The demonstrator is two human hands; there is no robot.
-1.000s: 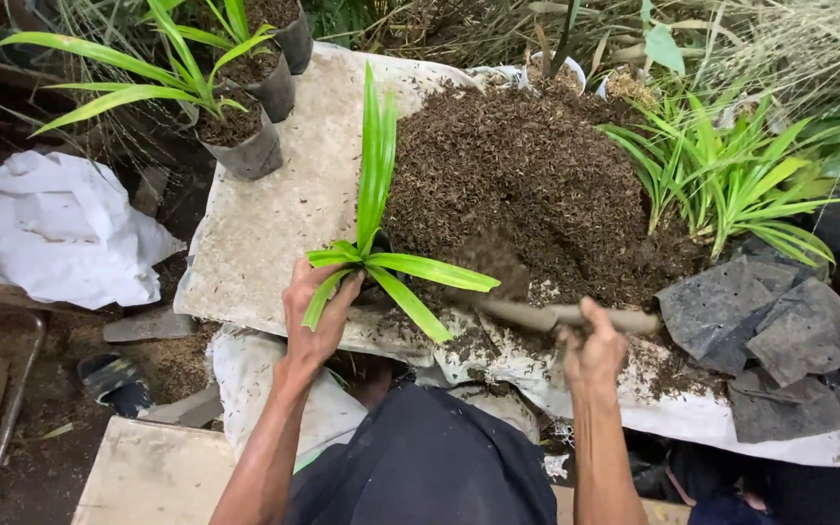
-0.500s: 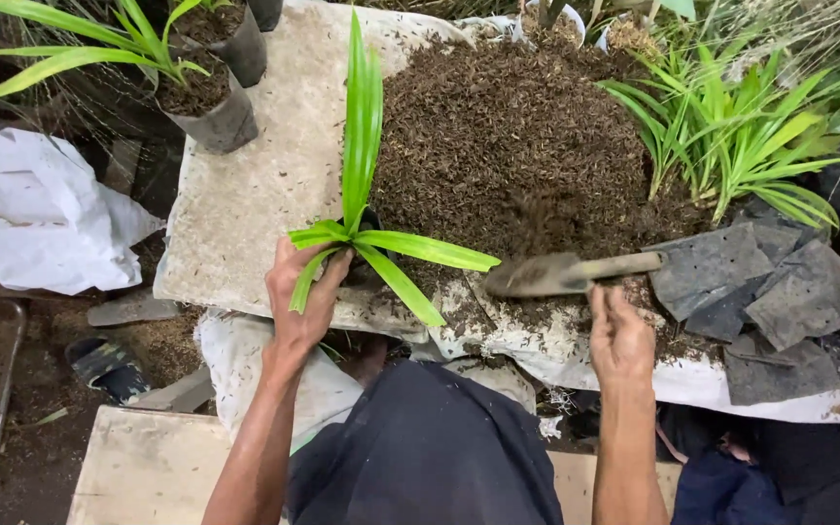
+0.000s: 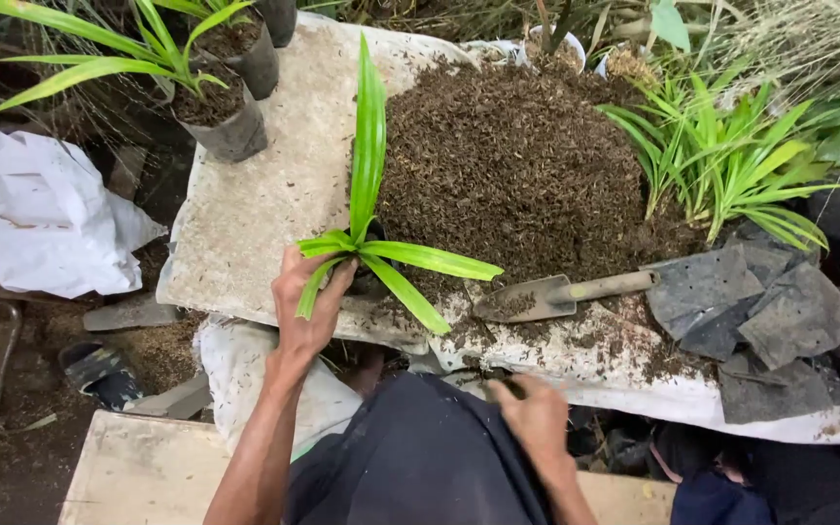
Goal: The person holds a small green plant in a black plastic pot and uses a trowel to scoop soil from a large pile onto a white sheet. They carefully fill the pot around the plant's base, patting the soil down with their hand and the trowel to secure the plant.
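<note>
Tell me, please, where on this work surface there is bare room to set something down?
The pale slab is bare between the potted plants, the soil heap and the seedling in the left hand. It is crowded right of the heap: trowel, loose seedlings, grey bags.

Soft, even light falls from above, brightest on the pale tabletop (image 3: 255, 224) and the white sheet (image 3: 41, 228). The left edge and lower corners sink into shadow. Focus is sharp mid-frame; the right hand (image 3: 537, 423) looks slightly smeared. No glare.
</note>
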